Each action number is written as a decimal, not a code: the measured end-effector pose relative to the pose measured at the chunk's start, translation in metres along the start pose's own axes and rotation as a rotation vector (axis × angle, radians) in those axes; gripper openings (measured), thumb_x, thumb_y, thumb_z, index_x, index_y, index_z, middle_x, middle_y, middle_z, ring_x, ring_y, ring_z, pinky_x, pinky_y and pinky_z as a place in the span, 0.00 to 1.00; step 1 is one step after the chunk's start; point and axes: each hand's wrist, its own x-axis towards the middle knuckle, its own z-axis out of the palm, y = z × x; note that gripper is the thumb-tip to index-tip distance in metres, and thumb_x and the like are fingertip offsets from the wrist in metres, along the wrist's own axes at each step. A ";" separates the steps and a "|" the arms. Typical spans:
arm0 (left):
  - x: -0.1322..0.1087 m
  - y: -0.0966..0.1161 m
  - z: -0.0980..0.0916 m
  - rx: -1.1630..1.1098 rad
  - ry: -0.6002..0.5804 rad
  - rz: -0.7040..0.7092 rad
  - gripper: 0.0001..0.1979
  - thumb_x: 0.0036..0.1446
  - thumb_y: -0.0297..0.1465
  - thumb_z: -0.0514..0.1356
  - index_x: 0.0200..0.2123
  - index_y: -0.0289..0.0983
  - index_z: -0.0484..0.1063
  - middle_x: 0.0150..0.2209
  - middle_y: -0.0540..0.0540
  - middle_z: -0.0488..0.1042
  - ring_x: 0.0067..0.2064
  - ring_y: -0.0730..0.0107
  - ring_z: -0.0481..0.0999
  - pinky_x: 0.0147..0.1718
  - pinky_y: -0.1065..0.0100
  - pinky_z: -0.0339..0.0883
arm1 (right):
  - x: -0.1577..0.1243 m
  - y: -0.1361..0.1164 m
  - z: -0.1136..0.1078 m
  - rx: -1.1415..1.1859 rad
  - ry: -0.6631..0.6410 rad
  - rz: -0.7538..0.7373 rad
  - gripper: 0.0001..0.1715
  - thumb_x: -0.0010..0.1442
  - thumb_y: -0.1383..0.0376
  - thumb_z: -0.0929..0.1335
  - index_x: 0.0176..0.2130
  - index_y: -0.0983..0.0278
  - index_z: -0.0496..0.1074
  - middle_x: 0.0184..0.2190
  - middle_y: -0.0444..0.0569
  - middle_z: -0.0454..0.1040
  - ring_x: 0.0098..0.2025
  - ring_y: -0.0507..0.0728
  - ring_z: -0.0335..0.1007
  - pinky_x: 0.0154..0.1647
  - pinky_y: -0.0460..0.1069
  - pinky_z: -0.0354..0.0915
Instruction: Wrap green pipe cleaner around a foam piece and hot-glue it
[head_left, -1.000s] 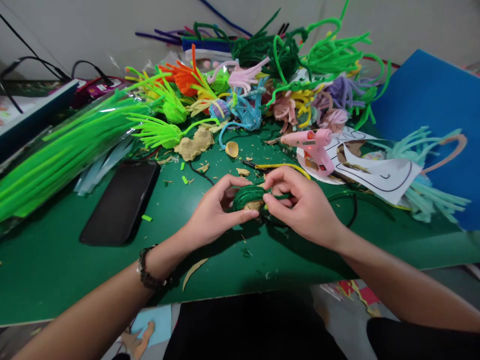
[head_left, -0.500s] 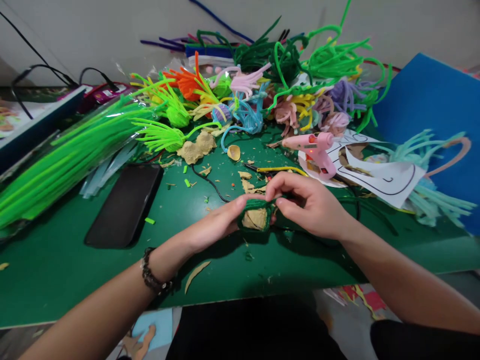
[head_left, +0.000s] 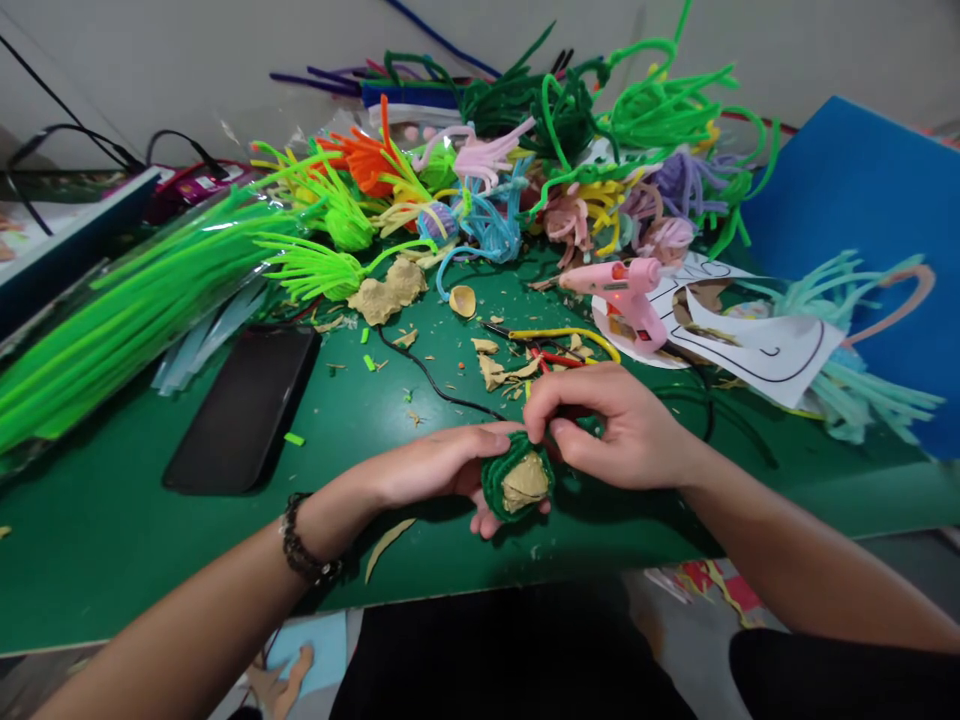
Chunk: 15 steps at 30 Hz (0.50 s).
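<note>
My left hand (head_left: 442, 462) holds a tan, rough clay-like lump (head_left: 525, 482) wound around its sides with dark green pipe cleaner (head_left: 495, 487). Its thumb presses the upper left of the winding, and its fingers support the piece from below. My right hand (head_left: 611, 425) is closed in a pinch at the upper edge of the winding, on the dark green pipe cleaner; the strand between its fingertips is mostly hidden. Beyond the hands lie tan flakes (head_left: 499, 372), pliers with red and yellow handles (head_left: 566, 340), and a pink glue gun (head_left: 619, 290).
On the green table (head_left: 420, 390) lie a black phone (head_left: 240, 410), bagged bright green pipe cleaners (head_left: 142, 310) and two joined tan lumps (head_left: 390, 288). Colourful pipe-cleaner bundles (head_left: 487, 160) line the back. A cut paper sheet (head_left: 787, 345) and blue board (head_left: 847, 200) stand right. A black cable (head_left: 435, 385) crosses the middle.
The wrapped lump has come lower and turned, so more of its green winding shows. My left fingers now show beneath it. My right hand has moved slightly down, still pinching.
</note>
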 end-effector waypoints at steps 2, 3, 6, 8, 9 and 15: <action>-0.001 0.000 0.000 0.002 0.024 0.009 0.20 0.52 0.41 0.54 0.46 0.36 0.65 0.30 0.46 0.75 0.20 0.77 0.69 0.21 0.74 0.61 | 0.001 0.000 0.000 -0.010 -0.006 -0.004 0.11 0.45 0.78 0.59 0.24 0.65 0.66 0.19 0.39 0.66 0.20 0.44 0.58 0.22 0.39 0.56; -0.001 -0.001 0.000 0.002 0.025 0.016 0.20 0.52 0.41 0.54 0.45 0.36 0.65 0.30 0.46 0.75 0.21 0.76 0.69 0.22 0.74 0.62 | 0.001 -0.001 0.000 -0.015 -0.011 -0.002 0.11 0.45 0.78 0.59 0.24 0.65 0.66 0.19 0.39 0.66 0.20 0.44 0.58 0.22 0.39 0.56; 0.000 -0.001 -0.001 0.008 0.024 0.045 0.19 0.52 0.40 0.54 0.44 0.36 0.66 0.29 0.47 0.74 0.23 0.75 0.71 0.24 0.72 0.64 | 0.002 -0.001 0.000 -0.038 -0.027 0.022 0.10 0.46 0.77 0.60 0.25 0.65 0.66 0.19 0.39 0.66 0.20 0.44 0.57 0.21 0.39 0.56; -0.001 -0.001 -0.002 0.015 0.013 0.056 0.19 0.52 0.37 0.54 0.46 0.36 0.64 0.28 0.49 0.72 0.25 0.73 0.72 0.26 0.71 0.65 | 0.001 0.000 0.000 -0.058 -0.036 0.040 0.09 0.47 0.76 0.61 0.26 0.65 0.66 0.19 0.39 0.65 0.20 0.44 0.57 0.21 0.39 0.56; -0.001 -0.001 -0.002 0.022 0.002 0.059 0.19 0.52 0.35 0.54 0.48 0.37 0.62 0.27 0.49 0.72 0.25 0.73 0.73 0.26 0.71 0.65 | 0.001 0.000 0.001 -0.066 -0.041 0.047 0.08 0.48 0.76 0.61 0.26 0.65 0.66 0.19 0.39 0.65 0.20 0.44 0.57 0.21 0.39 0.56; -0.002 0.000 0.003 0.092 -0.018 0.063 0.23 0.53 0.30 0.50 0.53 0.34 0.53 0.27 0.49 0.70 0.27 0.73 0.72 0.28 0.70 0.64 | 0.000 0.000 0.003 -0.085 -0.068 0.077 0.06 0.50 0.74 0.62 0.28 0.66 0.66 0.20 0.40 0.66 0.21 0.44 0.58 0.22 0.39 0.56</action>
